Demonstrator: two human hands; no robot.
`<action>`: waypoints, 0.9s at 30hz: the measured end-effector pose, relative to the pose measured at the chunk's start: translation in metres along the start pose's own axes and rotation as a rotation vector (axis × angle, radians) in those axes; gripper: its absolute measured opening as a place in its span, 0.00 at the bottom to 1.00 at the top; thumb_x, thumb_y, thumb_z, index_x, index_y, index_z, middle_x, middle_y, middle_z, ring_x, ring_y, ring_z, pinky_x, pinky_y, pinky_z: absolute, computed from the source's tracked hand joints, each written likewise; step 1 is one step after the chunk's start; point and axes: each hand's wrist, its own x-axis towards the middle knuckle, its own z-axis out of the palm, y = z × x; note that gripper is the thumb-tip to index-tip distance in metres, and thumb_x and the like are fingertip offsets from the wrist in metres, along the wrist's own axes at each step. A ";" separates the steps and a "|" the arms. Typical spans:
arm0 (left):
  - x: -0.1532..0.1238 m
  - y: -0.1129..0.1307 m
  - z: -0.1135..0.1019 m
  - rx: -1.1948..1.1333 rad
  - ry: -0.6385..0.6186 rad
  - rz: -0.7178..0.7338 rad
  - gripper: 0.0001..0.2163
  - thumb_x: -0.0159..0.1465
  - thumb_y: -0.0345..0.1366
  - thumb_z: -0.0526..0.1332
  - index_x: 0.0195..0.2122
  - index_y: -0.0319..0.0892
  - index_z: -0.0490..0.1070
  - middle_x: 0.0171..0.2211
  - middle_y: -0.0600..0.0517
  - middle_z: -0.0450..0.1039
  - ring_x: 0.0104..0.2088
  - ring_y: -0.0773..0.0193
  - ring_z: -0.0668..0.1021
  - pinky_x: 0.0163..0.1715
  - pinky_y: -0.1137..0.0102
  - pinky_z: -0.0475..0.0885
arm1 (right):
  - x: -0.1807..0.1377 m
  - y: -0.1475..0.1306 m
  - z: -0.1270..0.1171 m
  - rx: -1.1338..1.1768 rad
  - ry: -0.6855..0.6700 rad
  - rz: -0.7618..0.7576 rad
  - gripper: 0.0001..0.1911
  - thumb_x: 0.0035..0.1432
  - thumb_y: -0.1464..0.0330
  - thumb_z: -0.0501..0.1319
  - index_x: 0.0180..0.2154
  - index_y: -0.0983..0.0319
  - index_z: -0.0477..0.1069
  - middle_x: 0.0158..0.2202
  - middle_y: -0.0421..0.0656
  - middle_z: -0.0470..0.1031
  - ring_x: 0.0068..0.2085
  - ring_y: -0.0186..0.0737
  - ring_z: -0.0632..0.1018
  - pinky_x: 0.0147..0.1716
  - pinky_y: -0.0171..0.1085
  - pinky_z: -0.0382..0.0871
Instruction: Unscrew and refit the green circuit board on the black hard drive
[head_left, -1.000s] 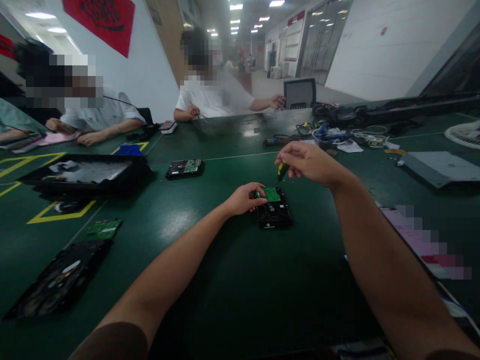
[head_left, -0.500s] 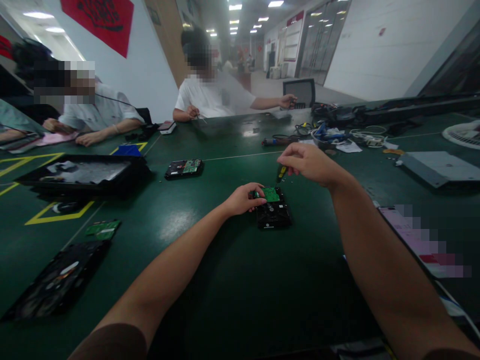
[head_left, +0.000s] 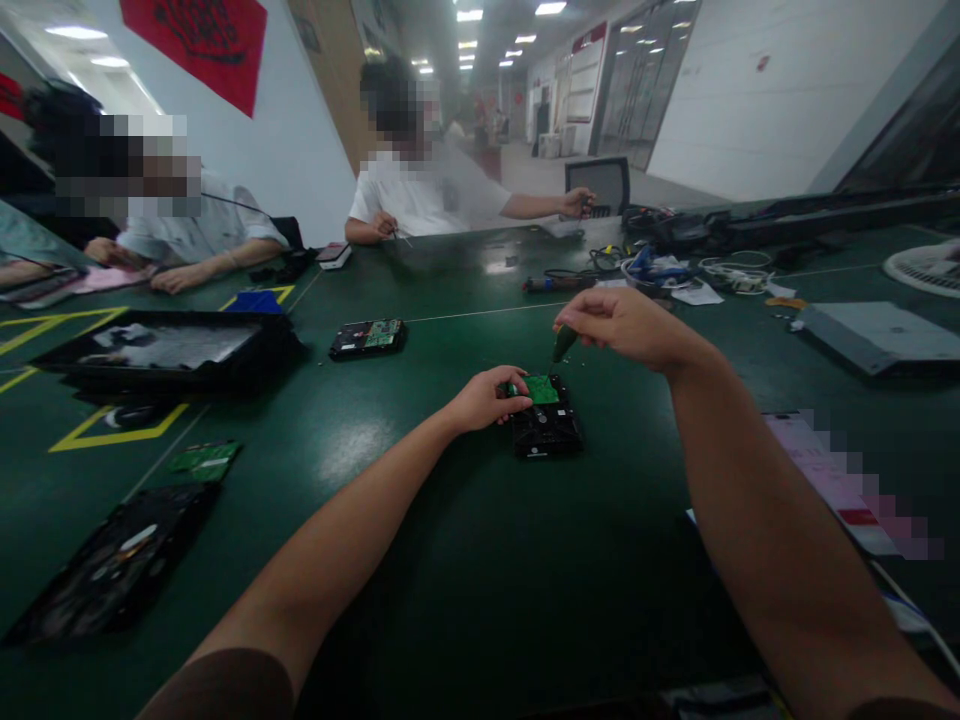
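A black hard drive [head_left: 546, 432] lies on the green table in front of me, its green circuit board [head_left: 543, 389] facing up at the far end. My left hand [head_left: 491, 397] grips the drive's left side, with the thumb over the board's edge. Above the far right part of the board, my right hand [head_left: 609, 322] pinches the handle of a small screwdriver [head_left: 564, 344]. The screwdriver tilts, and its thin shaft points down at the board; whether the tip sits in a screw is too small to tell. A few tiny bits lie just beyond the drive.
Another hard drive [head_left: 367, 338] lies further left, near a black tray [head_left: 172, 345]. At the near left are a loose circuit board [head_left: 205, 460] and a black drive [head_left: 120, 560]. Cables [head_left: 660, 268] and a grey metal box [head_left: 885, 337] occupy the right. Two people sit across the table.
The screwdriver has turned slightly in my right hand, its yellow marking now less visible. My left hand and the hard drive stay in place.
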 end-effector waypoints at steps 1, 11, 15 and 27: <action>0.000 0.001 0.000 0.004 0.000 0.002 0.12 0.63 0.39 0.69 0.43 0.38 0.72 0.66 0.38 0.63 0.25 0.77 0.76 0.21 0.75 0.74 | 0.000 -0.001 0.000 -0.009 0.012 0.005 0.16 0.59 0.53 0.68 0.35 0.60 0.79 0.30 0.43 0.79 0.29 0.36 0.74 0.25 0.36 0.66; 0.000 0.001 -0.001 -0.008 -0.003 -0.013 0.12 0.64 0.38 0.69 0.43 0.38 0.72 0.67 0.38 0.62 0.25 0.78 0.75 0.22 0.75 0.75 | -0.001 -0.003 0.000 -0.016 -0.019 0.035 0.13 0.59 0.56 0.69 0.35 0.60 0.79 0.29 0.42 0.79 0.26 0.35 0.76 0.23 0.36 0.65; 0.000 0.000 -0.001 -0.008 -0.007 -0.003 0.11 0.64 0.38 0.69 0.42 0.38 0.72 0.67 0.38 0.62 0.25 0.78 0.75 0.22 0.74 0.75 | -0.002 -0.004 -0.001 -0.016 -0.020 0.017 0.13 0.60 0.57 0.68 0.35 0.61 0.79 0.30 0.43 0.79 0.26 0.34 0.74 0.23 0.36 0.65; 0.000 0.002 0.000 -0.012 -0.008 -0.002 0.11 0.63 0.37 0.69 0.42 0.38 0.72 0.66 0.39 0.63 0.24 0.79 0.75 0.21 0.76 0.74 | 0.002 0.006 0.000 0.067 -0.041 -0.008 0.16 0.64 0.54 0.65 0.42 0.60 0.79 0.32 0.43 0.79 0.29 0.35 0.75 0.27 0.37 0.69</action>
